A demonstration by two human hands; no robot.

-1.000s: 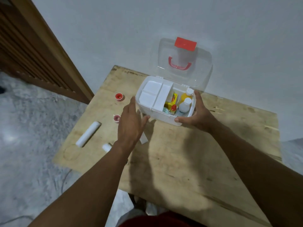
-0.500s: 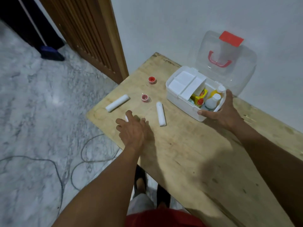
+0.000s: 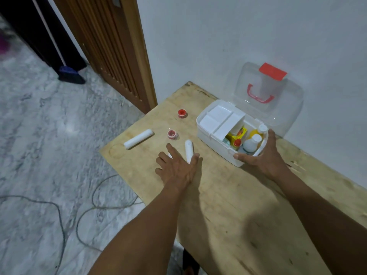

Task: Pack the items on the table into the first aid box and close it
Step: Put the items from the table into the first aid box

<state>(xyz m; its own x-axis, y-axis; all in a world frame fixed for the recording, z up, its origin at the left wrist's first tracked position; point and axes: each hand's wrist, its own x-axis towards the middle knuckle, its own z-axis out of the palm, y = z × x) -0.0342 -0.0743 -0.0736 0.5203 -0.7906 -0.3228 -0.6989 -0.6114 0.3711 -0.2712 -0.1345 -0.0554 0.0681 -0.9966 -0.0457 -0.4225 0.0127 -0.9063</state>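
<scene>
We've swung the left hand off the first aid box to mid-frame: fingers spread, empty, thumb now touching the nearer white roll. Right hand still grips the box corner (lid open). Second roll and two tape spools remain on the tabletop.

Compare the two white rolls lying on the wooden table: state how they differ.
The longer white cylindrical roll lies alone near the table's left edge, slanting up to the right. The shorter white cylindrical roll lies almost lengthwise, its near end between the left hand's spread fingers. Both are plain white, lying flat, still outside the white plastic first aid box.
</scene>
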